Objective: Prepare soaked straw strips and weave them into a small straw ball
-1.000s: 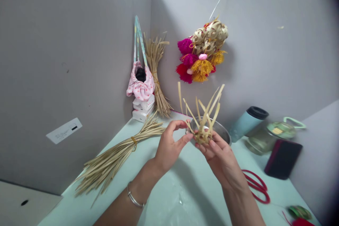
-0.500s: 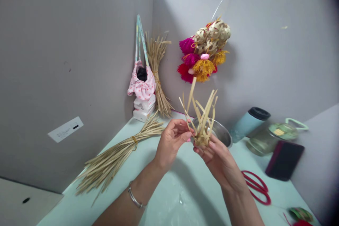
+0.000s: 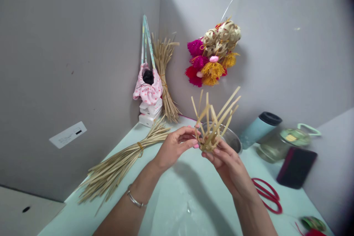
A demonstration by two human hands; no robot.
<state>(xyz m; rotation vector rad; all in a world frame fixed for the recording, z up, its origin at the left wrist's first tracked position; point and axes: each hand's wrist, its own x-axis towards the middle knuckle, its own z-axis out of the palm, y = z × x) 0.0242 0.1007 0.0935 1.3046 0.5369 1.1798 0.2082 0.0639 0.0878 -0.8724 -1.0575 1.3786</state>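
A small half-woven ball of pale straw strips is held up over the table, its loose strip ends fanning upward. My right hand grips its woven base from the right and below. My left hand is at its left side, thumb and fingertips pinched at the edge of the weave around a strip; the exact grip is partly hidden. Behind the weave is a metal bowl, partly covered by it. A tied bundle of straw strips lies on the table left of my left hand.
Red-handled scissors lie right of my right forearm. Beyond are a phone, a glass jug and a blue tumbler. Woven balls with tassels hang on the back wall. In the corner are a pink bag and another bundle.
The woven piece has turned in my hands, so its loose strips now lean more to the right. My left hand has shifted slightly left; my right hand keeps its grip.
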